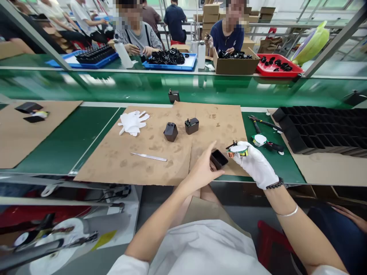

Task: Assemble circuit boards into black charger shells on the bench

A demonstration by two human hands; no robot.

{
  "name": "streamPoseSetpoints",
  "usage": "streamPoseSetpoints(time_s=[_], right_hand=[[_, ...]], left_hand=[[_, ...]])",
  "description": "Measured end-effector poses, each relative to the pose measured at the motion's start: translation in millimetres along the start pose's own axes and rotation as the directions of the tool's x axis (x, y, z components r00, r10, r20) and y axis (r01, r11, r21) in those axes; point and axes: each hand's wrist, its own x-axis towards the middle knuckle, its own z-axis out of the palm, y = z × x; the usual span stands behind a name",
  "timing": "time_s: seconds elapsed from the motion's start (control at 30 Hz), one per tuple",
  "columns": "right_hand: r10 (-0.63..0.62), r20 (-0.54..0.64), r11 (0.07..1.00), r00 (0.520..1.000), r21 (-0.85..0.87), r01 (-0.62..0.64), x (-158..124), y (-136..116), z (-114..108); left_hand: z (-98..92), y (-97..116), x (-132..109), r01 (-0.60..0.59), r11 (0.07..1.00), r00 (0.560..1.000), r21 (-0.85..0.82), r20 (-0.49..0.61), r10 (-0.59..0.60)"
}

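Observation:
My bare left hand (203,168) is closed around an open black plastic charger housing (219,159), its hollow side facing up toward me. Just right of it, my right hand (256,164), in a white glove, pinches a small circuit board (237,150) with a round white pad and a black plug part. The board and the housing are apart. Beyond my hands, two black charger blocks stand on the brown cardboard: one charger (171,131) and another charger (192,125) with its prongs up. Tweezers (149,157) and a loose white glove (133,123) lie to the left.
Pliers (265,123) and another circuit board (259,140) lie right of the cardboard (149,172). Rows of black housings (323,130) fill the far right. A charger (173,96) sits on the green belt (129,86). Co-workers sit opposite, behind trays and a box (236,67).

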Motion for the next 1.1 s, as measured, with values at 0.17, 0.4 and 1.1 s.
streamPoseSetpoints(time_s=[0.17,0.4,1.1], right_hand=[[-0.162,-0.105,0.986,0.981,-0.067,0.156,-13.1,10.6,5.3],[-0.677,-0.189,0.659,0.712,-0.585,0.472,-36.5,25.4,20.4],[-0.818,0.255,0.046,0.516,-0.865,0.500,-77.6,7.4,68.7]], left_hand=[[8.4,4.0,11.5,0.026,0.944,0.986,0.328,-0.164,0.030],[22.1,-1.2,5.2,0.045,0.896,0.934,0.441,-0.336,0.118],[23.6,26.2,-23.9,-0.349,0.663,0.570,0.662,-0.412,0.711]])
